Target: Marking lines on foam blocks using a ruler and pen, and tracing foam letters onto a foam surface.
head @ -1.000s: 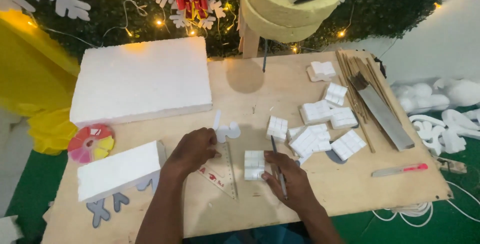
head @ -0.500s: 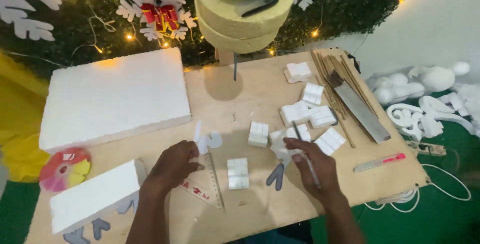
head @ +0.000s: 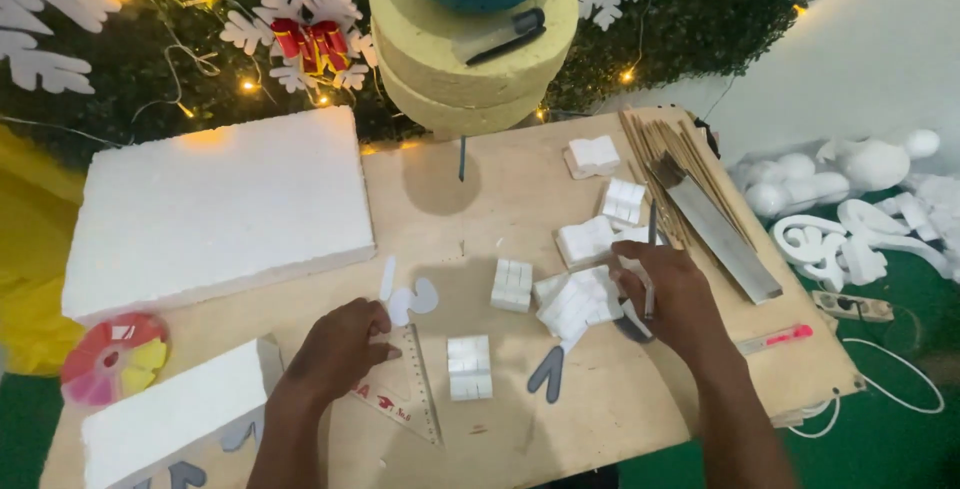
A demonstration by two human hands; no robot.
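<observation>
While the right hand [head: 672,294] closes around a thin dark pencil-like tool [head: 651,249] that stands upright above its knuckles, its fingers rest against a cluster of small white foam blocks [head: 578,301] on the right half of the wooden table [head: 500,189]. Near the left, the left hand [head: 335,349] lies palm down with fingers loosely curled, pressing on a clear triangular ruler [head: 405,389]; it grips nothing. Just beyond its fingertips lies a pale flat cutout [head: 408,299]. Between the hands sit two separate foam blocks [head: 469,367], with a grey forked cutout [head: 547,373] beside the nearer one. Farther left a large white foam slab [head: 215,209] covers the table, a smaller slab [head: 165,427] sits at the near left corner, and a round disc [head: 112,357] in red, pink and yellow segments lies at the left edge. At the right, a bundle of wooden sticks [head: 660,144] and a grey metal bar [head: 725,239] run along the edge, near a pink marker [head: 780,337].
</observation>
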